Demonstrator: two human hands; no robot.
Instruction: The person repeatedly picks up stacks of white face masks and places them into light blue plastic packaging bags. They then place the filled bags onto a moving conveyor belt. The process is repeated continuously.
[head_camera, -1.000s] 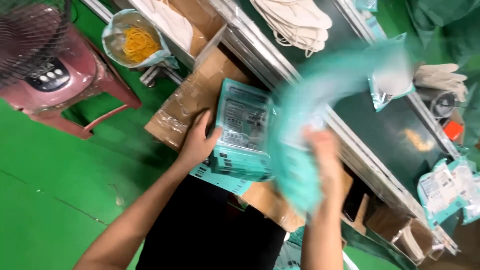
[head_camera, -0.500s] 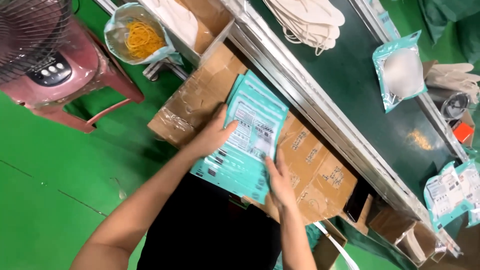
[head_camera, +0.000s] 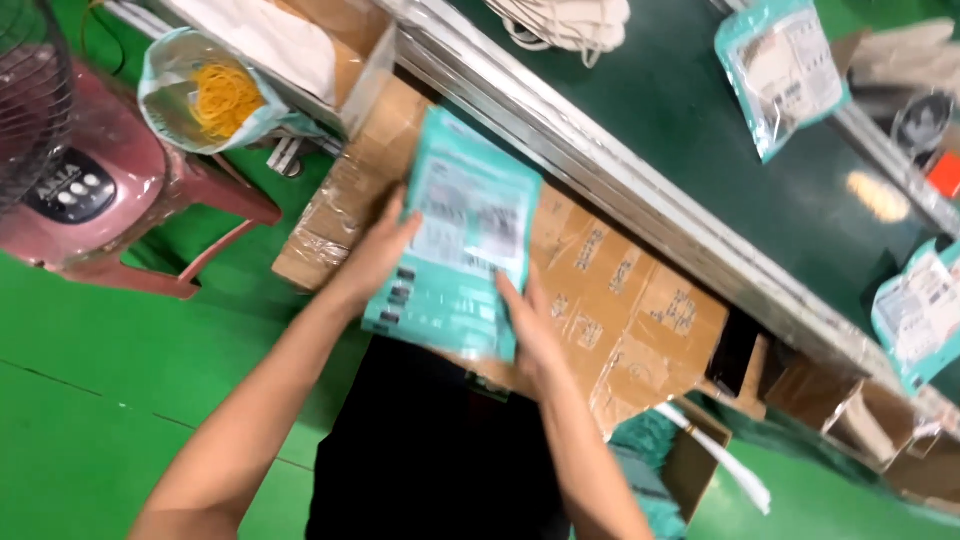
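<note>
My left hand (head_camera: 375, 255) and right hand (head_camera: 530, 335) grip a stack of teal packets (head_camera: 455, 235) over a cardboard box (head_camera: 620, 310).

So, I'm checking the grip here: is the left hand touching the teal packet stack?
Touching. In the head view the left hand presses against the left edge of the teal packet stack, with no gap showing; the right hand holds the opposite edge.

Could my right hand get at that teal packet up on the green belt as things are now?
Probably not right away: the right hand is holding the stack of teal packets with the left hand, and the belt packet lies beyond the metal rail.
</note>
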